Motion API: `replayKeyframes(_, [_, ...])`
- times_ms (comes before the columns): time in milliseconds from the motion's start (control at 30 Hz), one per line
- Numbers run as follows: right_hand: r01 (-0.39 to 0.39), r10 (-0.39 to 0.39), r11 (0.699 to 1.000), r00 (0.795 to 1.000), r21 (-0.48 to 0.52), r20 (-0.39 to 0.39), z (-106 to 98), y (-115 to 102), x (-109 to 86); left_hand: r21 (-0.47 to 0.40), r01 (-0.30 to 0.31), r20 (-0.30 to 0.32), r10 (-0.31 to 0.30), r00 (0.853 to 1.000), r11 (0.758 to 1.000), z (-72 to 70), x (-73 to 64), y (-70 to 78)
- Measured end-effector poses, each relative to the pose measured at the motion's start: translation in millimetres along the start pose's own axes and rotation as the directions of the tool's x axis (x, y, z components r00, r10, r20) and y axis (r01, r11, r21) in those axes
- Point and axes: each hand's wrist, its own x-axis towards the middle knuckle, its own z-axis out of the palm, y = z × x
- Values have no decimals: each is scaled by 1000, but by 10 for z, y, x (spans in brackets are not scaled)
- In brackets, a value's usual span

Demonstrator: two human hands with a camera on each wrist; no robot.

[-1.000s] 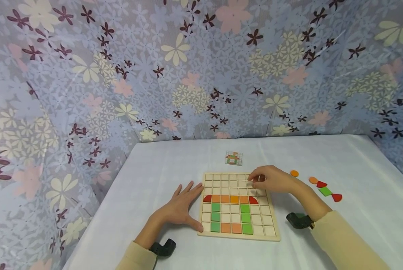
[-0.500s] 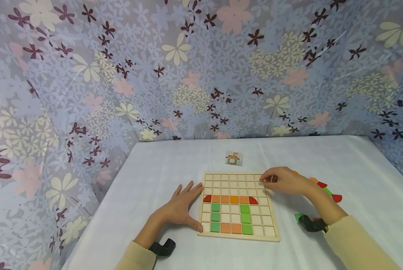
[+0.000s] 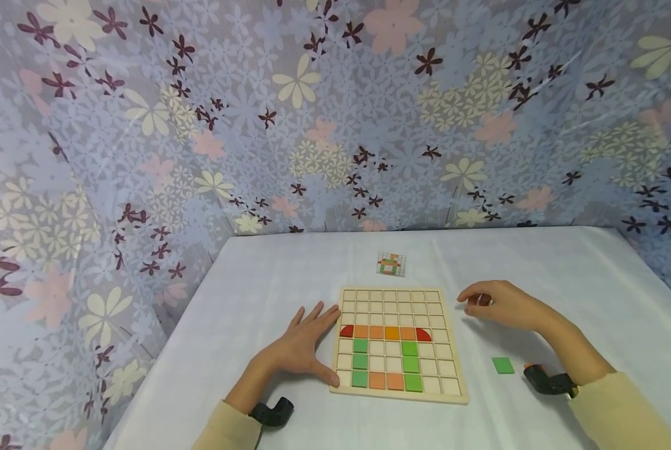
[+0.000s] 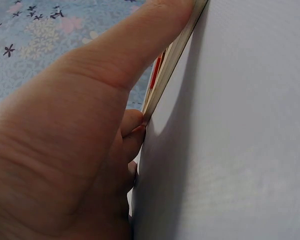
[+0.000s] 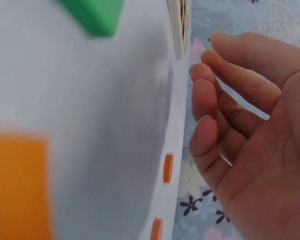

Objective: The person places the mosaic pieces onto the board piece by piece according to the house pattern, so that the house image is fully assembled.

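Left hand is spread, thumb and fingertips touching the grid board, which lies between the hands. Right hand curls loosely, holding nothing; its wrist view shows two orange pieces that the head view hides.

A blue-grey, flower-printed fabric curtain is hung around twelve o'clock; toward six, a creased white cloth is spread.
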Motion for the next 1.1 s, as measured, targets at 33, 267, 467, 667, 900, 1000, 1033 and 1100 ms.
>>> replayKeyframes(33, [-8, 8, 1000, 1000, 5, -12, -9, 14, -20, -1, -1, 0, 1, 1000, 1000, -3, 0, 3])
replayKeyframes(267, [-45, 45, 999, 997, 11, -58, -85, 126, -163, -16, 2, -5, -2, 1000, 1000, 1, 13, 7])
replayKeyframes(467, [-87, 86, 996, 994, -13, -73, -130, 238, -269, -3, -11, -10, 11, 1000, 1000, 28, 20, -20])
replayKeyframes(667, [-122, 118, 991, 989, -47, -91, -190, 311, -355, 1, 17, -1, -17, 1000, 1000, -4, 7, -6])
replayKeyframes(900, [-135, 134, 991, 990, -21, -33, -359, 446, -515, -5, -2, -7, 2, 1000, 1000, 28, 17, 3])
replayKeyframes(1000, [-151, 151, 988, 989, 13, -1, -380, 522, -545, -3, 12, -7, -12, 1000, 1000, 22, 9, 13])
replayKeyframes(1033, [-161, 161, 987, 987, 15, 1, -381, 555, -550, 1, 15, -8, -15, 1000, 1000, 17, 8, 13])
replayKeyframes(1100, [-177, 177, 984, 984, 20, 0, -381, 624, -564, 4, 19, -9, -19, 1000, 1000, 10, 8, 15])
